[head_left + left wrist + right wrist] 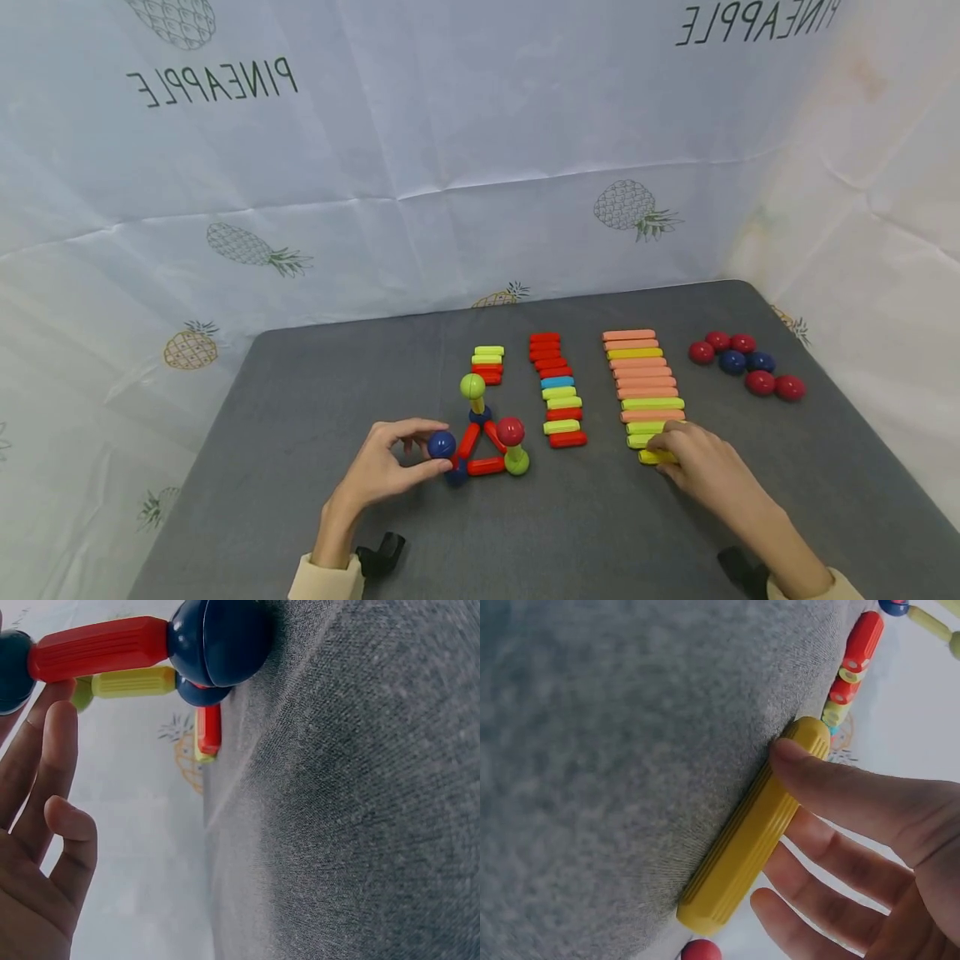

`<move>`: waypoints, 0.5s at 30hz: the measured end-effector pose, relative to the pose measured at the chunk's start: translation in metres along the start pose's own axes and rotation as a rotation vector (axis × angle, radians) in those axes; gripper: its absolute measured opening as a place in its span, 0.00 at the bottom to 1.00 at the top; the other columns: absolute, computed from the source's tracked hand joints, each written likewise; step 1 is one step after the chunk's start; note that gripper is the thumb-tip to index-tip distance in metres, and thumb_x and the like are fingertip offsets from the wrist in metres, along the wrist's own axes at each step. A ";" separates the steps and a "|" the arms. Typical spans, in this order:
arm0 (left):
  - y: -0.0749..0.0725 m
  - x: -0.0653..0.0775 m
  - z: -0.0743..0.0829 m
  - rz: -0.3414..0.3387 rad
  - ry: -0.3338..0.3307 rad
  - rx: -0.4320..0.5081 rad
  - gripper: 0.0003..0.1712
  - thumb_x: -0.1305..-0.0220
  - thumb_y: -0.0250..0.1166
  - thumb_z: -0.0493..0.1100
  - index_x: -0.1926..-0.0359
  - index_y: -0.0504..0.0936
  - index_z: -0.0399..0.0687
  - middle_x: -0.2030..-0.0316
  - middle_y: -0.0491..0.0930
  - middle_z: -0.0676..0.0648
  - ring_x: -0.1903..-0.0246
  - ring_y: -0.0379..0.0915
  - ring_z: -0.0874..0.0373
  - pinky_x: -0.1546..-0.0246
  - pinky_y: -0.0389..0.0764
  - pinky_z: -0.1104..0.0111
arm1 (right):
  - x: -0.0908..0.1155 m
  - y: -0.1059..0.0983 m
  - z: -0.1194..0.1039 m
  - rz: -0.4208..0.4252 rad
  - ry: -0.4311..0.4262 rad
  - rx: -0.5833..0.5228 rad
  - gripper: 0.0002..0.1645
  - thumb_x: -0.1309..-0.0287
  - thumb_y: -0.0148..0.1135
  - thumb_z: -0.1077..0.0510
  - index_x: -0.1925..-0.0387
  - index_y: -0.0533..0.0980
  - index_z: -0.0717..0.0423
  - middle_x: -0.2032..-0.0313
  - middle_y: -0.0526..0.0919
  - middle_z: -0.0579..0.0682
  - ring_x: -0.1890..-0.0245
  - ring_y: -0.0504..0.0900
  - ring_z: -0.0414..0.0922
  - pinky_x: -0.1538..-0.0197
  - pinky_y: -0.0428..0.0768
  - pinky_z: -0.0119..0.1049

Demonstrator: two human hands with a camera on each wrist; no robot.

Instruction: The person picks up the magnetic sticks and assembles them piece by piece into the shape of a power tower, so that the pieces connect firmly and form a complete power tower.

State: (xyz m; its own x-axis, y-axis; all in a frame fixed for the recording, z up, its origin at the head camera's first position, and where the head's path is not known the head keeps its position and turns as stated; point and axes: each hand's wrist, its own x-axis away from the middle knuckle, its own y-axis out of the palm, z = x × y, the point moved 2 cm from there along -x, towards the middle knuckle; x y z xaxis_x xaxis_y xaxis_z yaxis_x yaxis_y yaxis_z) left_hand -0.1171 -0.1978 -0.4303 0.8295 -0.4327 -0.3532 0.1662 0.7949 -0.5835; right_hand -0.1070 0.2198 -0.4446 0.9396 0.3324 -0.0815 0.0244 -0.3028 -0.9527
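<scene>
My left hand (382,467) pinches a dark blue ball (441,444) between thumb and fingers. In the left wrist view that ball caps an upright red rod (101,649), whose other end meets a blue ball (229,637) on the table. This post is one corner of a triangle of red rods (487,466). The other corners carry yellowish posts, one topped by a green ball (472,386), one by a red ball (511,431). My right hand (705,467) pinches a ridged yellow rod (750,832) at the near end of the long-rod column, thumb near one end.
Beyond the right hand runs a column of long orange, yellow and green rods (647,372). Short red, green and blue rods (558,382) lie left of it, with a small stack (488,360) farther left. Several red and blue balls (732,362) sit at the right on the grey table (330,375).
</scene>
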 end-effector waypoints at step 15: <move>0.001 -0.001 -0.002 -0.004 -0.025 -0.009 0.20 0.46 0.78 0.40 0.51 0.87 0.49 0.66 0.88 0.51 0.72 0.79 0.61 0.73 0.77 0.66 | -0.002 -0.003 -0.004 -0.107 -0.032 -0.061 0.15 0.51 0.78 0.55 0.59 0.87 0.53 0.65 0.86 0.41 0.70 0.74 0.34 0.65 0.81 0.35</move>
State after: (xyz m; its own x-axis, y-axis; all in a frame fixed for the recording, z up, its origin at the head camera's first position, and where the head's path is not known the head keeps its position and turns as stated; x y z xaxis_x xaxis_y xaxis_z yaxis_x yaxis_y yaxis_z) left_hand -0.1183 -0.1977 -0.4317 0.8417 -0.4253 -0.3327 0.1649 0.7892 -0.5916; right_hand -0.1076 0.2166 -0.4406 0.9194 0.3933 0.0092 0.1451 -0.3174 -0.9371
